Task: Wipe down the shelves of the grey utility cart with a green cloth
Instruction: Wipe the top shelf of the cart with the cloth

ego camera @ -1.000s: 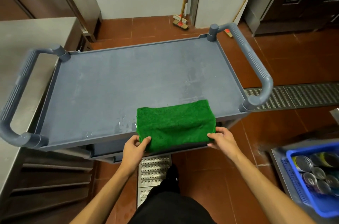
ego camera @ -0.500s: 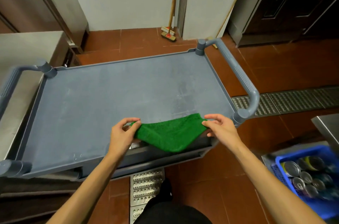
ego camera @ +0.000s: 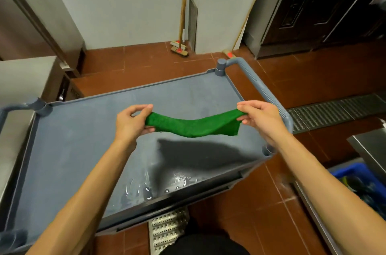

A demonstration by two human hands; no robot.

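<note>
Above the top shelf of the grey plastic utility cart [ego camera: 83,140], the green terry cloth [ego camera: 194,127] hangs in the air, stretched between the two hands and sagging a little in its middle; it does not touch the shelf. The left hand [ego camera: 129,123] pinches the left end of the cloth between thumb and curled fingers. The right hand [ego camera: 263,121] pinches the right end in the same way, so both hands are closed on the cloth and stand well apart from each other. Under the cloth a dark shadow [ego camera: 200,154] lies on the shelf surface. Near the front edge of the cart, on the side close to the person, a wet patch with small water drops [ego camera: 158,186] shines on the grey surface. One ribbed grey handle [ego camera: 269,96] runs along the right end of the cart, near the right hand, and another grey handle [ego camera: 12,108] is at its left end. Beyond the far side of the cart, a broom with a wooden stick [ego camera: 180,48] leans on the white wall. To the right of the cart lies a metal drain grate [ego camera: 334,113], and nearer to the person a blue plastic crate [ego camera: 353,173] is partly visible, blurred. To the left of the cart stands a stainless steel counter [ego camera: 18,79].
</note>
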